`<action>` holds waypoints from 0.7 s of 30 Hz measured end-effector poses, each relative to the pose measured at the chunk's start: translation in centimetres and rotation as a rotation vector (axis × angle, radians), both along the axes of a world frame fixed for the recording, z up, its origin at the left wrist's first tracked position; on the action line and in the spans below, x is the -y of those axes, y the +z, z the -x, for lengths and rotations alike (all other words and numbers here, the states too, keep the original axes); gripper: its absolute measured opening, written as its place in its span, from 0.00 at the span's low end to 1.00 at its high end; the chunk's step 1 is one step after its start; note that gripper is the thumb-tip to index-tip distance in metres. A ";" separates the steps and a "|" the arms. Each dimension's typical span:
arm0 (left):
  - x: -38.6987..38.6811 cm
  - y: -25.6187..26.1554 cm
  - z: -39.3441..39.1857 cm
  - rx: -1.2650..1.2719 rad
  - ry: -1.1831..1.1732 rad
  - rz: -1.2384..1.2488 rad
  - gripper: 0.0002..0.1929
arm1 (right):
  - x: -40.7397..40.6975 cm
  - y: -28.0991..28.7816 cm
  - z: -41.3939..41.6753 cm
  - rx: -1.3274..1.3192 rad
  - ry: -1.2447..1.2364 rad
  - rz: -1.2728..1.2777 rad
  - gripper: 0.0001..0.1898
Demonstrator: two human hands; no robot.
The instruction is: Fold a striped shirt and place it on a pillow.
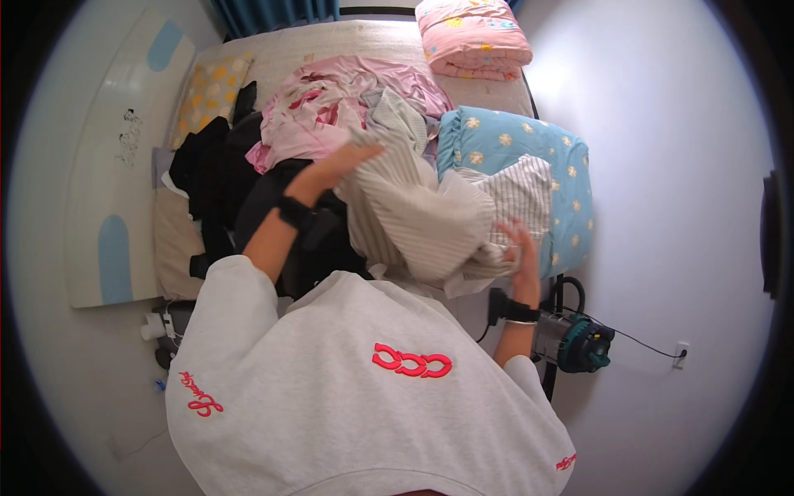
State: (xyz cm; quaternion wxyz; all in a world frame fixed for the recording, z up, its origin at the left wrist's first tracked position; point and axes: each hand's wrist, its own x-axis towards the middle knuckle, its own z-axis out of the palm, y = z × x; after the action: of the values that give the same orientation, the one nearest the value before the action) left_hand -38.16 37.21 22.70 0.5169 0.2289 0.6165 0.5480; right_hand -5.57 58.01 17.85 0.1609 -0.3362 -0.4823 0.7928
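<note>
A grey-and-white striped cloth item (428, 217), possibly a garment, spreads in loose folds between my hands, partly blurred by motion. Across its upper left part lies my left hand (350, 162), fingers stretched to the right; blur hides whether they grip. My right hand (522, 251) has the cloth's lower right edge at its thumb and fingers, the other fingers spread. Behind the right hand, a striped portion (524, 189) rests on a blue folded quilt with daisies (496, 133). Black clothes (214, 170) lie in a heap left of my left hand.
Pink clothes (310, 124) are heaped mid-bed, beside a pale checked cloth (400, 118). A folded pink quilt (474, 40) sits at the far right of the mattress (273, 46). Left stand a yellow-patterned pillow (211, 93) and the headboard (93, 204). A vacuum cleaner (580, 344) stands lower right.
</note>
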 end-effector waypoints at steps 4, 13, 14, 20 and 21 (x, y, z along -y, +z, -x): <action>5.3 6.9 0.5 -0.123 0.192 -0.116 0.16 | -2.7 4.5 -0.5 -0.146 -0.357 -0.310 0.27; 4.4 8.0 -5.9 -0.270 -1.135 -0.369 0.11 | 3.4 6.9 12.9 -0.156 0.465 -0.906 0.36; 4.4 7.9 -6.3 -0.254 -1.154 -0.374 0.10 | 4.2 5.5 14.0 -0.161 0.518 -0.913 0.36; 4.0 7.4 -9.7 -0.142 -1.130 -0.478 0.07 | 8.3 0.5 18.2 -0.170 1.016 -0.353 0.35; 4.0 7.0 -10.0 -0.112 -1.125 -0.511 0.07 | 8.7 0.4 18.4 -0.074 1.167 -0.243 0.34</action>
State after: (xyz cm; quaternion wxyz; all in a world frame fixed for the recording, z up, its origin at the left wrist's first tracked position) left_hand -28.19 33.25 29.70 0.6224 0.6637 0.2769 0.3090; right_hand -23.95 49.34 18.27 -0.2472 0.0327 -0.6687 0.7005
